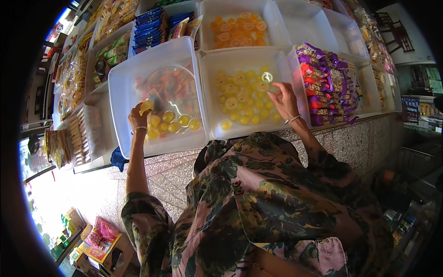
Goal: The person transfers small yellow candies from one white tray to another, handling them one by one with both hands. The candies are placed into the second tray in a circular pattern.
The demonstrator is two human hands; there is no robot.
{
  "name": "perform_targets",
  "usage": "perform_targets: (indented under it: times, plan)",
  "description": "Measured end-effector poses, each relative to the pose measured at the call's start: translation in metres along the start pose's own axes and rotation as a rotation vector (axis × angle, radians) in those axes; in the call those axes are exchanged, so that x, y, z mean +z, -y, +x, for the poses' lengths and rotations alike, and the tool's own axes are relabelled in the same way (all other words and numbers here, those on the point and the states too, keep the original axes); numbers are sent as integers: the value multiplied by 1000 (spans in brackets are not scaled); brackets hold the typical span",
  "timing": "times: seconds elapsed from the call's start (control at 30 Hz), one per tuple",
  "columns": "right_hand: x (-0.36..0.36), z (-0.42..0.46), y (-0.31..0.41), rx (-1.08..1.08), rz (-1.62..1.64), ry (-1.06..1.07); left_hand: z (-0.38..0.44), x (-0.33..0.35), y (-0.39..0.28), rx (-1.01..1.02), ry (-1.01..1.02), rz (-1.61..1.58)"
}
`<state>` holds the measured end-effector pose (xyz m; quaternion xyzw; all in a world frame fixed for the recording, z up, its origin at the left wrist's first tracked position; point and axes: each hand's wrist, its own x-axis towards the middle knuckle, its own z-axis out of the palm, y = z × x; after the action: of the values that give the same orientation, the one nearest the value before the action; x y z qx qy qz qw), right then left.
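Note:
My left hand grips a yellow jelly cup over the left translucent plastic bin. Below and beside that hand, several yellow jelly cups sit on a clear round plastic lid or tray inside the bin. Orange-red packets show blurrily through the clear plastic. My right hand hovers over the right side of the middle bin, thumb and forefinger apart and nothing visible between them. Just beyond its fingertips is a jelly cup with a shiny lid. Many more yellow jelly cups lie loose in this bin.
Behind the middle bin, another bin holds orange jelly cups. Purple-wrapped snack packs are piled to the right. Blue packets stand at the back left, near bagged snacks. A speckled stone ledge runs along the front.

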<state>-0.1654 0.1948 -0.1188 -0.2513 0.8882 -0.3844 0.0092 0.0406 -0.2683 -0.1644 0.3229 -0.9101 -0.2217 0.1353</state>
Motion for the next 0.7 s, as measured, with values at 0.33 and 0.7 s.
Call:
perform_targets:
  times: [0.33, 0.7]
  plan:
    - [-1, 4, 132, 286, 1038, 534, -53, -54, -155, -254, 240, -1282]
    - [-11, -20, 135, 371, 1249, 597, -131, -23, -270, -321, 553, -1543]
